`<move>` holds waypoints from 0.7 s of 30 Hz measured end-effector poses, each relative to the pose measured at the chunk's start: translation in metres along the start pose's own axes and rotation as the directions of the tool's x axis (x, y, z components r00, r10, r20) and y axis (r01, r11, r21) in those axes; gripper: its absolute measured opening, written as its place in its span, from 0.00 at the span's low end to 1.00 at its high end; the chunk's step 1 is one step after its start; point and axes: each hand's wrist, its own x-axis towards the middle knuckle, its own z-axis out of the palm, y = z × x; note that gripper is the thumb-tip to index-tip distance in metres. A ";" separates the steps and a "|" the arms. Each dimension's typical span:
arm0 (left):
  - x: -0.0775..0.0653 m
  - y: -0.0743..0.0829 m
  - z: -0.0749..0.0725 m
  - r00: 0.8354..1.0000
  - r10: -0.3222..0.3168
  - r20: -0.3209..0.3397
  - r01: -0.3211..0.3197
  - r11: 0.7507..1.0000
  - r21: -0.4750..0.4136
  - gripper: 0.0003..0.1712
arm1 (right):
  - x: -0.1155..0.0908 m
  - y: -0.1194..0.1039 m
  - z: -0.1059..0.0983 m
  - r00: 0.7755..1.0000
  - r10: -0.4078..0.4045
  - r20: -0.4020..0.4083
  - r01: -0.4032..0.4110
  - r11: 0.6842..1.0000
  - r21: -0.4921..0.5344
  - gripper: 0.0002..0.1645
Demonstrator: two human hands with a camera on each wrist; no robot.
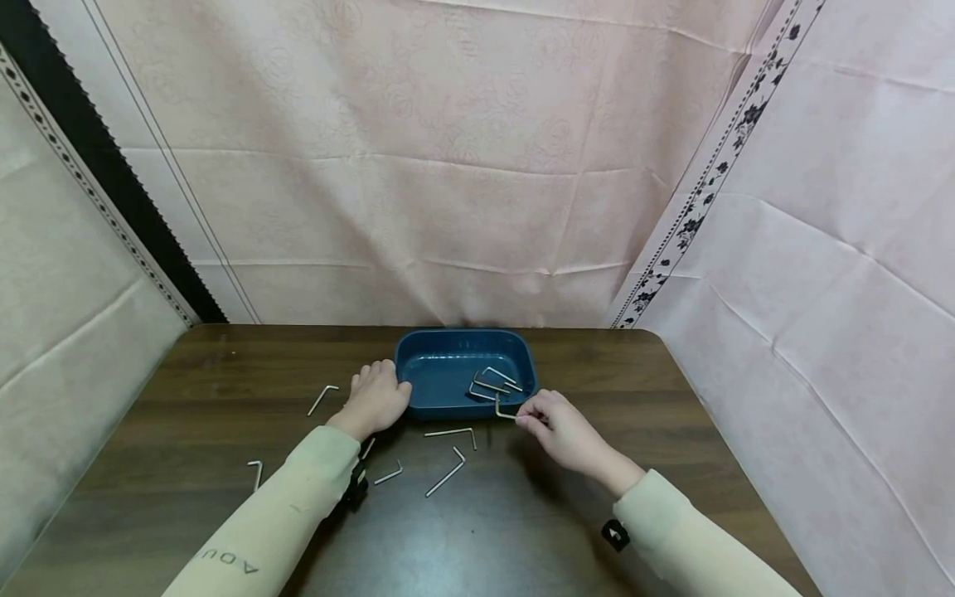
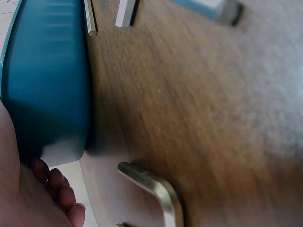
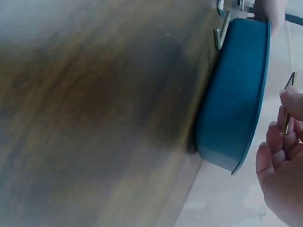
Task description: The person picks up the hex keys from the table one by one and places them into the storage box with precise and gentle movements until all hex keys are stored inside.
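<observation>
A blue rectangular tray (image 1: 440,414) stands at the far side of the table, several L-shaped hex keys (image 1: 488,386) lying in its right half. My left hand (image 1: 379,398) grips the tray's left end, thumb at the rim, fingers outside the wall. Over the tray's front right corner, my right hand (image 1: 558,431) pinches a hex key (image 1: 507,415) between thumb and fingers. The right wrist view shows this held hex key (image 3: 288,116) up beside the tray's rim. Close in front of the tray lies a loose hex key (image 1: 450,431).
More hex keys lie on the wooden table (image 1: 567,531): one pair (image 1: 446,473) near the middle, a single hex key (image 1: 322,400) left of the left hand, another hex key (image 1: 257,473) by the left sleeve. Pale cloth (image 1: 448,207) hangs behind the table's far edge.
</observation>
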 end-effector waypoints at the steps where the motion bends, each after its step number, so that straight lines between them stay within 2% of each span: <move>1: 0.000 0.000 0.000 1.000 0.001 -0.002 -0.001 1.000 -0.002 0.26 | 0.002 0.000 -0.001 1.000 0.005 -0.009 -0.005 1.000 0.002 0.03; 8: -0.001 0.000 0.000 1.000 -0.001 -0.001 0.001 1.000 -0.002 0.26 | 0.027 0.000 -0.007 0.996 0.059 -0.065 -0.058 0.998 0.020 0.04; 12: -0.001 0.000 -0.001 1.000 -0.002 0.003 0.002 1.000 -0.002 0.25 | 0.045 0.004 -0.007 0.993 0.090 -0.078 -0.090 0.996 -0.004 0.06; 16: -0.002 0.001 -0.002 1.000 -0.003 0.003 0.003 1.000 -0.002 0.26 | 0.062 0.006 -0.004 0.989 0.120 -0.087 -0.127 0.988 -0.089 0.07; 21: -0.002 0.001 -0.002 1.000 -0.003 0.005 0.003 1.000 -0.005 0.25 | 0.083 0.006 0.003 0.985 0.152 -0.078 -0.167 0.954 -0.248 0.08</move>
